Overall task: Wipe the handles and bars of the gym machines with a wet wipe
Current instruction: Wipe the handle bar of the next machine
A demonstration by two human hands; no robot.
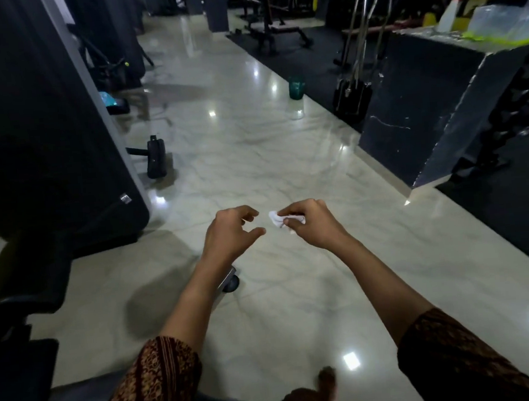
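The right hand (312, 225) pinches one small crumpled white wet wipe (278, 220) between thumb and fingertips, above the glossy pale marble floor (252, 144). The wipe's free end points across toward the left hand (231, 231), which holds nothing; its fingers are loosely curled, just beside the wipe but apart from it. Neither hand touches a handle or bar. The large black gym machine (45, 129) stands to the left, nearer the left arm. Upright chrome bars (358, 28) stand well apart, ahead on the right.
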